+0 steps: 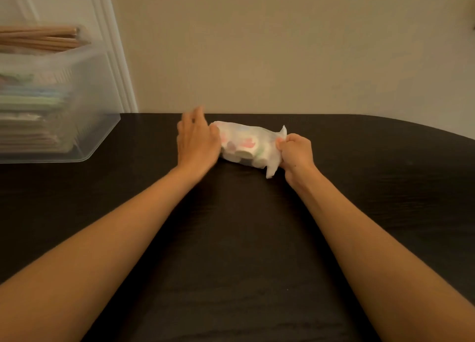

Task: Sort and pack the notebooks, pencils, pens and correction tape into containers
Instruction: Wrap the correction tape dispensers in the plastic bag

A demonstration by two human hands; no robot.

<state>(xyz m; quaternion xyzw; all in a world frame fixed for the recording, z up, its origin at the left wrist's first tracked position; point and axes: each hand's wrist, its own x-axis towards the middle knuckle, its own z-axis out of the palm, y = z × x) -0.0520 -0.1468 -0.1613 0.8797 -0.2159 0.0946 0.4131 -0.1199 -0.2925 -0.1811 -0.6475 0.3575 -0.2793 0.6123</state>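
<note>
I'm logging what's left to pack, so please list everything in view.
Clear plastic storage bin: one, transparent, table's far left.
Stacked notebooks: several, pastel covers, inside the bin; count unclear.
Bundle of wooden pencils: one, tan, on top of the bin's contents.
White plastic bag of pastel items: one, table centre, between the hands.
Dark wooden table: one, near-black, under everything.
Beige wall: one, behind the table.
Left hand: one, open, at the bag's left end.
Right hand: one, pinching the bag's right end.

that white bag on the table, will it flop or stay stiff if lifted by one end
Probably floppy: the bag is thin, crinkled film, bunched where the right hand pinches it. The rounded pieces inside would probably shift toward the low end.
</note>
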